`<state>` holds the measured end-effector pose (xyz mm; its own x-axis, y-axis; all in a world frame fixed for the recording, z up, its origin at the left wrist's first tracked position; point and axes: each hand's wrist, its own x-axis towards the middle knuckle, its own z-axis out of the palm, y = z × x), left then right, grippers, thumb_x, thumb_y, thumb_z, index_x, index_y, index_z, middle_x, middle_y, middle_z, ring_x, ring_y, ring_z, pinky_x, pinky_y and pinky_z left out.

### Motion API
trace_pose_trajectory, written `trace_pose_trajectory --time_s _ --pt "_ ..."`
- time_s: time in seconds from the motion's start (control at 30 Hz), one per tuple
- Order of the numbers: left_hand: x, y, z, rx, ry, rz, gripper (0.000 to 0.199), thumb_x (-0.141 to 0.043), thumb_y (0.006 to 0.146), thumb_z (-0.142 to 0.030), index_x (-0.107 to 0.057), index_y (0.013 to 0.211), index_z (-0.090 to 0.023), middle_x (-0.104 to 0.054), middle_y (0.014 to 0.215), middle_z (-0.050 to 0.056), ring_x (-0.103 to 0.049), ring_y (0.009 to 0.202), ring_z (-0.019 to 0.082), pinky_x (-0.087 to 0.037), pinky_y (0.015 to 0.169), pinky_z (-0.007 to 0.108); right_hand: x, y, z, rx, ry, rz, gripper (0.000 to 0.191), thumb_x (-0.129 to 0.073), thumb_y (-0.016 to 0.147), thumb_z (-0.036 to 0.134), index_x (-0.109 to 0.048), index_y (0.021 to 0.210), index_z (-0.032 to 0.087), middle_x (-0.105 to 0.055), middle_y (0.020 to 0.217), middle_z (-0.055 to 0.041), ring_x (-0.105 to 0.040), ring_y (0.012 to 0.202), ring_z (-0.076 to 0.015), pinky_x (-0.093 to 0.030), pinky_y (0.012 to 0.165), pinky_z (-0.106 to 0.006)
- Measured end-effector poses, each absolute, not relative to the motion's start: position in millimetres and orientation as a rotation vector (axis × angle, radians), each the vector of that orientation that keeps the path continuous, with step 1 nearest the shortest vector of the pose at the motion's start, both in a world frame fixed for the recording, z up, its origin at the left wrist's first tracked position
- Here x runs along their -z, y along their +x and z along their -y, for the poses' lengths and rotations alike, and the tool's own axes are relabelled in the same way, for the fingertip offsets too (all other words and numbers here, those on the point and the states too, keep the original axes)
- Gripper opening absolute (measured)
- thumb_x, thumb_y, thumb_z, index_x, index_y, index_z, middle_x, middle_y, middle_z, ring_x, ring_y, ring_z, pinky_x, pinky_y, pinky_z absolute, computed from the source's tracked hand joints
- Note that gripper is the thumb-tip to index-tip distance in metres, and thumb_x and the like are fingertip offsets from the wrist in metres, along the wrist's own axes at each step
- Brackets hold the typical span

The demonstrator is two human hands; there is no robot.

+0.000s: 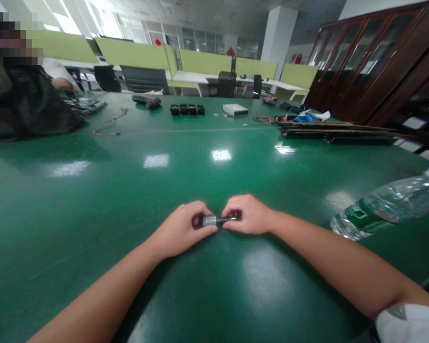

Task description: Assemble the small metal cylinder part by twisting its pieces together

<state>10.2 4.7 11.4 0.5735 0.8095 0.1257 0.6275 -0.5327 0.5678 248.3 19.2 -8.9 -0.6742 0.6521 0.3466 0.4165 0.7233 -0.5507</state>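
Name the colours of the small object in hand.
The small object looks silver-grey and black; best in head view.

Forearms (103, 288) angled inward, left hand (178, 232) near right hand (252, 214), fingers (199, 206) curled

You receive strong light from the windows (102, 19) at upper left — highlights are washed out. Square glare patches mark the tabletop (93, 205) mid-frame. Your left hand (180, 229) and right hand (249, 214) look slightly soft; the bottle (396, 207) stretches at right.

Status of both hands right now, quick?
Left hand: closed around the thicker grey-and-black end of a small slim object.
Right hand: closed, fingers pinching its thinner dark end.
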Motion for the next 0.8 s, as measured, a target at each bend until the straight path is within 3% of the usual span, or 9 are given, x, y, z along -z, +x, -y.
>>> trace_pose_trajectory --time_s 0.8 --pt "-10.8 9.8 -5.2 -0.517 2.33 -1.159 0.027 -0.065 0.085 -0.046 -0.065 0.088 -0.02 -0.061 0.072 -0.001 -0.056 0.066 0.015 -0.039 0.06 0.025 8.6 257.5 -24.2 -0.58 -0.823 2.402 0.007 -0.074 0.075 0.019 -0.068 0.078 0.016 -0.067 0.076 -0.0018 -0.06 0.071 -0.0142 -0.046 0.069 -0.026"
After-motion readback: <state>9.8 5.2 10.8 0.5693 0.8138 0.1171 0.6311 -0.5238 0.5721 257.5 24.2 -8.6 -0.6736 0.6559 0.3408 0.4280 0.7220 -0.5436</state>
